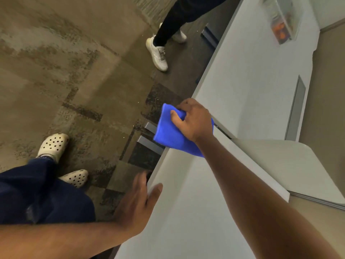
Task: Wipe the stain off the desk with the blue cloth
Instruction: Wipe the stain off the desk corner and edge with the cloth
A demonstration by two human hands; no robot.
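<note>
My right hand grips a folded blue cloth at the left edge of the white desk. Part of the cloth hangs out past the edge, over the floor. My left hand rests on the same edge nearer to me, with its thumb on the desktop and its fingers wrapped over the side. It holds nothing. No stain shows on the white surface in this view.
Another person's legs in black trousers and white trainers stand by the desk farther along. A clear box with orange contents sits on the far desktop. My own feet in pale clogs stand on the brown carpet to the left.
</note>
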